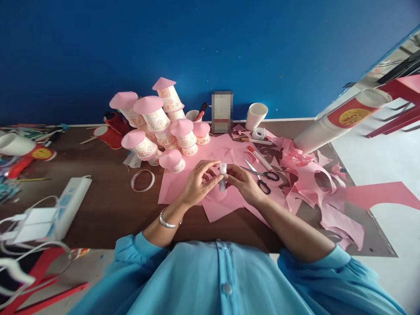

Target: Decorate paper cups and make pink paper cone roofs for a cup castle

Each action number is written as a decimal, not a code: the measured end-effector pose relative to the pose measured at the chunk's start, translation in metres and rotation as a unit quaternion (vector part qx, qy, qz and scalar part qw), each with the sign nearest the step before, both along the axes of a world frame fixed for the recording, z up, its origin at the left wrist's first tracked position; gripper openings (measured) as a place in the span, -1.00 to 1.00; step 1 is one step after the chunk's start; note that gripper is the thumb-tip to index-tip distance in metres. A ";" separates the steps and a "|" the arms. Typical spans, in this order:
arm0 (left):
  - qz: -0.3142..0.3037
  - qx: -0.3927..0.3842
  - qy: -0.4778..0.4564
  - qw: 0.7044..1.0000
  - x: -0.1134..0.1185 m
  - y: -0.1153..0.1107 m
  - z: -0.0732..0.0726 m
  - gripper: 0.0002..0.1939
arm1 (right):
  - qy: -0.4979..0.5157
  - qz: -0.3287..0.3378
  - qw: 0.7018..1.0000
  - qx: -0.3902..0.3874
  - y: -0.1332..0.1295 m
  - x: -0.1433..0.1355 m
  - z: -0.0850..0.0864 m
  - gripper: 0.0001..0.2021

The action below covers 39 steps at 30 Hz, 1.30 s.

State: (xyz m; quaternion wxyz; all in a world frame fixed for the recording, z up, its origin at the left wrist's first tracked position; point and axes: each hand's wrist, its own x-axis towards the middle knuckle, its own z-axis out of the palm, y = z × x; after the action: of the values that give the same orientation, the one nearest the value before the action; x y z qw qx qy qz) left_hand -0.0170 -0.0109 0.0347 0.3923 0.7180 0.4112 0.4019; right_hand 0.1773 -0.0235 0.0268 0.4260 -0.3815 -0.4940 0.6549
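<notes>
A small whitish cylinder (223,168), translucent in its lower part, stands upright between my fingertips over pink paper. My left hand (201,181) pinches it from the left, a silver bangle on the wrist. From the other side my right hand (244,183) closes its thumb and fingers on it. Under the hands lie overlapping pink paper sheets (215,213). Scissors (262,176) with black handles rest slightly spread, just right of my right hand. Beyond my left hand stand several decorated paper cups (155,121) with pink cone roofs, some stacked.
White tape (259,133) and a white cup (257,116) are near the wall. An orange-capped marker (259,158) lies by the scissors. Pink scraps (328,214) and a long cup stack (318,131) occupy the right. Left are a tape ring (142,180) and a power strip (70,208).
</notes>
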 end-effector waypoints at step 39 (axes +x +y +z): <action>0.044 -0.286 -0.263 0.920 0.005 -0.013 0.000 -0.55 | 0.131 -0.065 0.986 -0.077 -0.003 0.013 -0.002 -0.55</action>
State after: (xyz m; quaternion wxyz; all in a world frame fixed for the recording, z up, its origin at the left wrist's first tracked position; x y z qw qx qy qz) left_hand -0.0121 -0.0237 0.0348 0.6567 0.4248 0.4219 0.4587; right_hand 0.1899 -0.0262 0.0245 0.4977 -0.3556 -0.3564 0.7062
